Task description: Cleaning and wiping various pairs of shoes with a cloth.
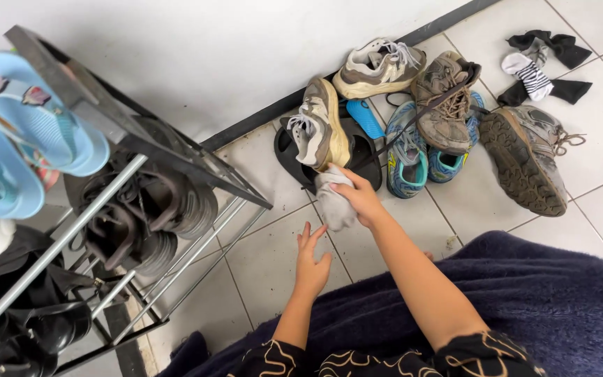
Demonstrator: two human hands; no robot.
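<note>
Cloth (334, 202) sits bunched in our right hand (361, 199), fingers clenched round it beside the beige shoe (320, 126), ready for wiping; our left hand (311, 262) hovers over the floor (266, 258), fingers spread, empty.

Your right hand (361, 199) grips a soft, matt grey cloth (333, 202); your left hand (312, 262) hovers over smooth, faintly glossy floor tiles (273, 258). At far left, the shoe rack (141, 139) looks like dull metal, its flip-flops (29, 132) smooth plastic. The sneakers (448, 105) show worn, rough fabric. Your lap blanket (560, 300) is fuzzy cloth.
</note>
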